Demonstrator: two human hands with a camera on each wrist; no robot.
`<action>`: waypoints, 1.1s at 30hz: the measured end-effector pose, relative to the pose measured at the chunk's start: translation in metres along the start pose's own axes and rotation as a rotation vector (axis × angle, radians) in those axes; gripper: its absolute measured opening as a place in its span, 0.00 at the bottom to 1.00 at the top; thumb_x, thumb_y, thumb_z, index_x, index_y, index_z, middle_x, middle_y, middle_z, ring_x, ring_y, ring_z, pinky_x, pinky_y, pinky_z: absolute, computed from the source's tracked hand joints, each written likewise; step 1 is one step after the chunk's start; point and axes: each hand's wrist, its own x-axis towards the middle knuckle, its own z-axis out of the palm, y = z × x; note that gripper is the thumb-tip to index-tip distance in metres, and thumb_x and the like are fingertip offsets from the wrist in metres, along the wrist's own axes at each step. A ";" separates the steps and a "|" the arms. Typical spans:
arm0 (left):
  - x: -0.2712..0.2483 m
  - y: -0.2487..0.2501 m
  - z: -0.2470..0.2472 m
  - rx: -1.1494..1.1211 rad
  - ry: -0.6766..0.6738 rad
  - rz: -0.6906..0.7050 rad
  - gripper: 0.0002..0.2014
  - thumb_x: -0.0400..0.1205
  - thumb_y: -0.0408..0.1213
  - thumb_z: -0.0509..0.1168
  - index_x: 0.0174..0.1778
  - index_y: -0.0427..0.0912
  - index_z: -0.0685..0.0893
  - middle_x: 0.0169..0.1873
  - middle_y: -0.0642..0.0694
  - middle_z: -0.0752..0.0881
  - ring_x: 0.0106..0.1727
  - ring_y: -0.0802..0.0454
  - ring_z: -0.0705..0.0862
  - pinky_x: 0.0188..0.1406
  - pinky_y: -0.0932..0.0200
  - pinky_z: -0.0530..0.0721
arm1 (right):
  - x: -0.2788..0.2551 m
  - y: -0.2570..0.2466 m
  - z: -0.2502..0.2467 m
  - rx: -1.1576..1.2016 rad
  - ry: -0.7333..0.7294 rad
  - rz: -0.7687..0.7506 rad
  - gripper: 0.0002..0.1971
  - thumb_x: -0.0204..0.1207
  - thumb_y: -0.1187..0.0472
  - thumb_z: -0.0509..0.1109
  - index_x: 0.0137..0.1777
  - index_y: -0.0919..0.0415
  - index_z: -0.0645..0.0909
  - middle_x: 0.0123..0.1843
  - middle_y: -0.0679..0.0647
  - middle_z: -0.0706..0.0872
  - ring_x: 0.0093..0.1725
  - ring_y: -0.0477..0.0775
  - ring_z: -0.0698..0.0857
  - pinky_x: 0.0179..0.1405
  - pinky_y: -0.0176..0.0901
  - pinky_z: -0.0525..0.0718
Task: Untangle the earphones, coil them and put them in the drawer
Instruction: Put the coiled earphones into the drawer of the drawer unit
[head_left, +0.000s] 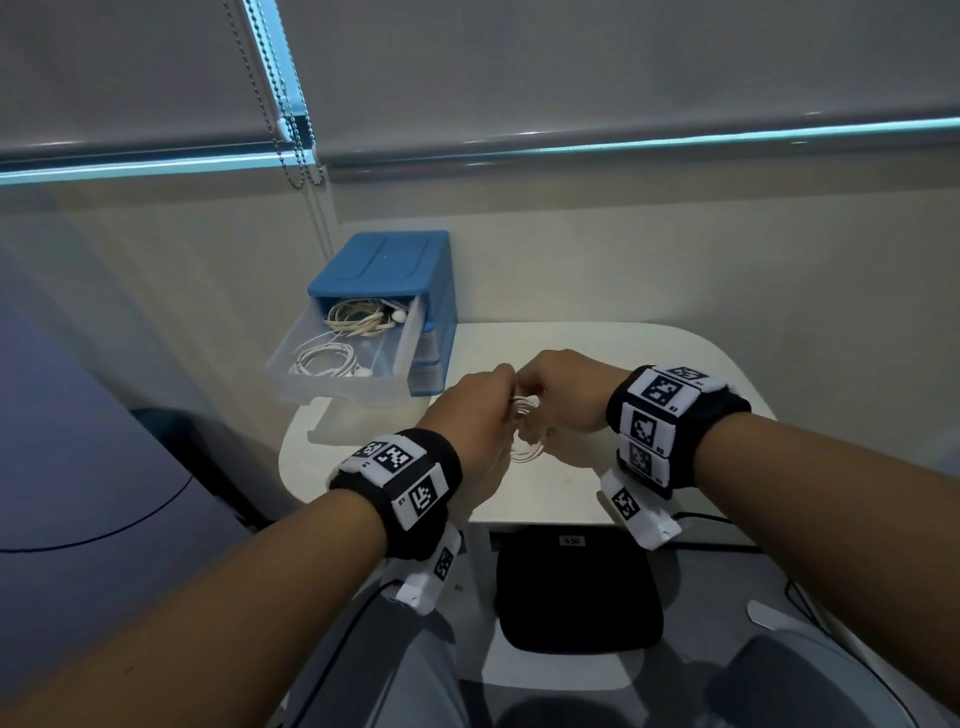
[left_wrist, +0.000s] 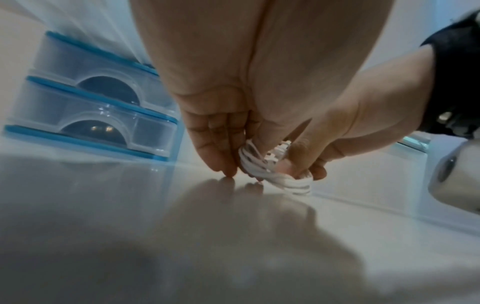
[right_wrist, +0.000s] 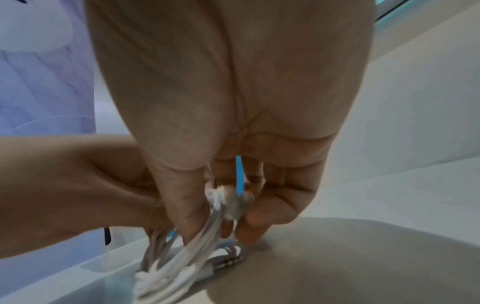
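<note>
Both hands meet over the middle of the white counter (head_left: 649, 364), holding a coiled bundle of white earphones (head_left: 525, 441) between them, low over the surface. Left hand (head_left: 475, 415) fingers (left_wrist: 218, 152) curled, pinching the coil; right hand (head_left: 566, 395) fingers (right_wrist: 259, 222) curled round the other side, thumb pressed on the loops. Plug end of the earphones lies at the counter in the right wrist view. Blue drawer unit (head_left: 379, 265) at far left corner of counter, top drawer (head_left: 337, 374) pulled out, clear plastic; inside: one cream cable bundle (head_left: 358, 317) at the back, one white cable bundle (head_left: 327, 361) at the front. Two lower drawers (left_wrist: 103, 115) closed
</note>
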 end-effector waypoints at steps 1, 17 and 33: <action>-0.001 0.001 -0.001 -0.039 0.014 0.018 0.02 0.87 0.34 0.61 0.54 0.42 0.75 0.48 0.45 0.83 0.49 0.41 0.82 0.45 0.47 0.80 | -0.001 0.004 -0.002 0.051 -0.005 0.010 0.05 0.74 0.61 0.79 0.47 0.56 0.88 0.42 0.50 0.92 0.42 0.51 0.88 0.46 0.44 0.85; -0.020 0.020 -0.121 -0.574 0.451 0.122 0.05 0.83 0.29 0.72 0.52 0.40 0.85 0.40 0.42 0.89 0.32 0.52 0.91 0.34 0.54 0.91 | -0.032 -0.036 -0.099 0.974 0.078 -0.264 0.06 0.74 0.69 0.76 0.50 0.66 0.84 0.38 0.58 0.87 0.32 0.49 0.84 0.31 0.33 0.83; -0.027 -0.089 -0.165 -0.326 0.322 -0.210 0.09 0.72 0.35 0.83 0.38 0.43 0.88 0.33 0.45 0.90 0.32 0.51 0.82 0.40 0.59 0.78 | 0.066 -0.131 -0.083 0.185 0.153 -0.345 0.02 0.78 0.65 0.78 0.45 0.61 0.88 0.38 0.55 0.92 0.37 0.52 0.93 0.44 0.44 0.92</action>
